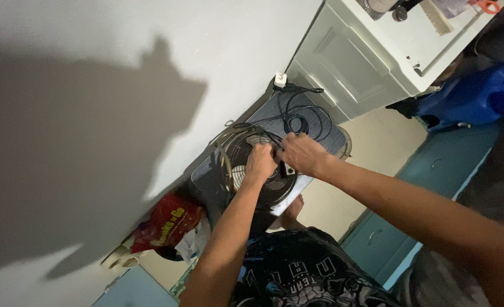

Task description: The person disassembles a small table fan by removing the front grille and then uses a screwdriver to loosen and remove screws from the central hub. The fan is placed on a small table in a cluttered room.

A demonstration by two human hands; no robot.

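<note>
- Head view, tilted hard: both my hands meet over a box fan (275, 170) that stands on the floor against the pale wall (93, 113).
- My left hand (261, 162) sits on the round wire grille (238, 153) at the fan's face, fingers curled down onto its middle; whether they pinch anything there I cannot tell.
- My right hand (300, 152) lies just beside it, touching it, fingers bent in toward the same spot; what it grips is hidden.
- A black cord (300, 116) lies coiled on the fan's ribbed side, running to a white plug (280, 79) at the wall.
- A white cabinet (354, 68) stands beyond the fan, a blue jug (474, 96) near it.
- A red bag (169, 222) lies by the wall, just beside the fan.
- My bare foot (293, 207) shows below the fan.
</note>
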